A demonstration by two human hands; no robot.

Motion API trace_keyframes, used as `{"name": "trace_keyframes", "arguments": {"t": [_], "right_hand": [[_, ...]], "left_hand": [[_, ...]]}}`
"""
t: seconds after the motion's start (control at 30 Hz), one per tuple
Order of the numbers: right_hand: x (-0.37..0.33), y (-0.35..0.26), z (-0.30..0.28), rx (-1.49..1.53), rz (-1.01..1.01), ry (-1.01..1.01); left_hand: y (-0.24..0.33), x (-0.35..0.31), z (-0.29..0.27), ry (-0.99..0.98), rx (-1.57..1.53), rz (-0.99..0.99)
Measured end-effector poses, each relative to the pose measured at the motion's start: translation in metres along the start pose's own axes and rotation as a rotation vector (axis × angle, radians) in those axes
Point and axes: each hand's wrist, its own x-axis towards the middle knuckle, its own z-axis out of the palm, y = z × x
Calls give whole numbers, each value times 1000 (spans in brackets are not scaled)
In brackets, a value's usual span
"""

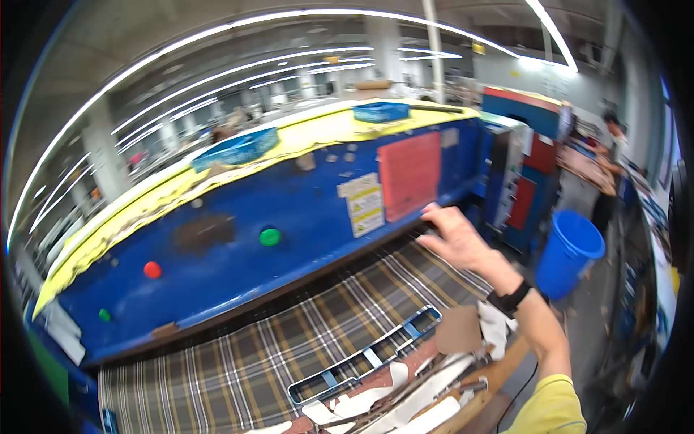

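Note:
My right hand (454, 235) reaches forward over the far right end of a plaid conveyor belt (275, 347), fingers spread, with nothing in it. Its fingertips are close to the dark slot where the belt runs under a long blue machine housing (289, 195) with a yellow top. A black band (512, 297) sits on that wrist, and a yellow sleeve shows at the lower right. My left hand is out of the picture. A red panel (409, 176) and pale labels (363, 204) are fixed on the housing just left of the hand.
A green button (270, 236) and a red button (152, 270) sit on the housing. A blue-edged slotted frame (369, 354), a brown piece (459, 329) and white cut pieces (405, 401) lie near me. A blue bucket (571, 252) stands at right. Another person (614, 141) stands far back.

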Motion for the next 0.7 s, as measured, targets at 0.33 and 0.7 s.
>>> {"name": "trace_keyframes", "arguments": {"t": [0.33,0.7], "right_hand": [[190,174,-37,-169,-165,147],[297,201,-11,-317,-21,-15]], "left_hand": [[58,-12,30,42,-45,68],[185,-37,-60,147,-307,257]]}}
